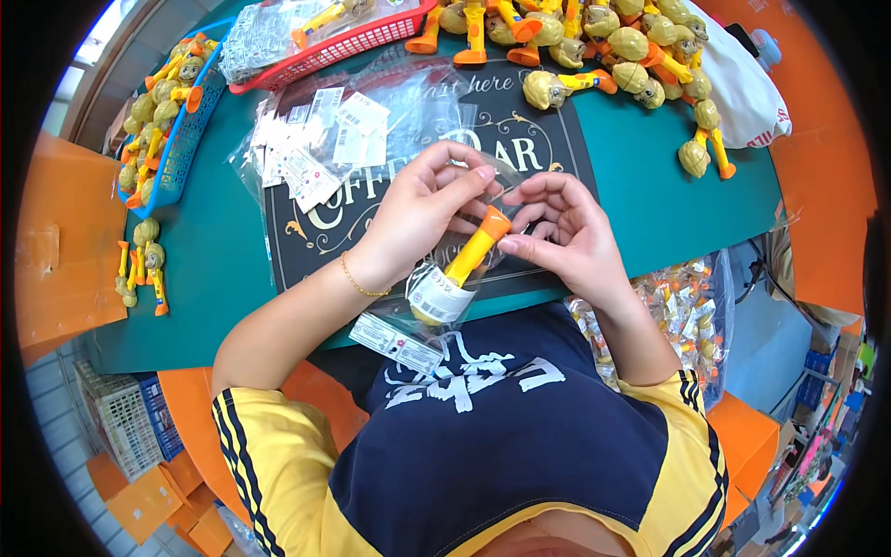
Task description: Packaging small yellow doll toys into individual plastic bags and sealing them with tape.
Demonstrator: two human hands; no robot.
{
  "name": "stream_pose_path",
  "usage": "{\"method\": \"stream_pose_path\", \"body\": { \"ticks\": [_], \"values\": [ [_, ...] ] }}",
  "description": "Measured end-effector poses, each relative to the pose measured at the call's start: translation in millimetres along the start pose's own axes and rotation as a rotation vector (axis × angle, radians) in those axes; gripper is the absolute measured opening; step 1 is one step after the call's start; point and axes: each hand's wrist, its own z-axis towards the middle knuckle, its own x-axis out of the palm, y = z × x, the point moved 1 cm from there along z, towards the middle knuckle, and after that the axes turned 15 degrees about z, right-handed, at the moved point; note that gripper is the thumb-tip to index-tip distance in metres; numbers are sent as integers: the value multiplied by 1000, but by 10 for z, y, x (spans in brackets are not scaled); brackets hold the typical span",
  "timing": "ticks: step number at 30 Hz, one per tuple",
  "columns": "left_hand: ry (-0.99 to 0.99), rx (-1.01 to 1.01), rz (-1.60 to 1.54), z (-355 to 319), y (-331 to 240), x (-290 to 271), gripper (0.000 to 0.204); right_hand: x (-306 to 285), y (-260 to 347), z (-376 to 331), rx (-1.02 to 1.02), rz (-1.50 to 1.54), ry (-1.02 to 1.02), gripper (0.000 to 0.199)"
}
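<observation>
Between my hands a small clear plastic bag holds a yellow toy [475,255] with an orange end up and its gold, round head down. A white label [438,299] wraps the lower part of the toy or bag; I cannot tell which. My left hand [413,209] is closed, pinching the bag's upper edge. My right hand [575,237] is closed too, fingers bent on the bag's other side beside the orange end. Below the toy, a white printed label strip [397,343] hangs near my shirt. The hands are above a black printed mat [306,255].
Loose white labels [362,121] and clear bags lie on the mat. Behind them stands a red basket [334,58] of packaging. A blue basket [190,130] of toys is at the left, a toy pile [594,42] at the back. Bagged toys [687,316] sit at the right.
</observation>
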Motion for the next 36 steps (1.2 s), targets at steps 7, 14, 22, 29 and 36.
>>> {"method": "stream_pose_path", "body": {
  "ticks": [7, 14, 22, 29, 36],
  "values": [
    [14, 94, -92, 57, 157, 19, 16, 40, -58, 38, 80, -40, 72, 47],
    [-31, 116, -86, 75, 158, 4, 16, -28, 6, 63, 137, -103, 54, 43],
    [42, -41, 54, 19, 96, -78, 28, 5, -63, 17, 9, -392, -72, 40],
    [10, -21, -81, -12, 161, -62, 29, 40, -146, 22, -67, -424, -117, 43],
    [23, 45, -43, -50, 193, 7, 34, 85, 17, 171, -600, -891, -127, 18]
  ]
}}
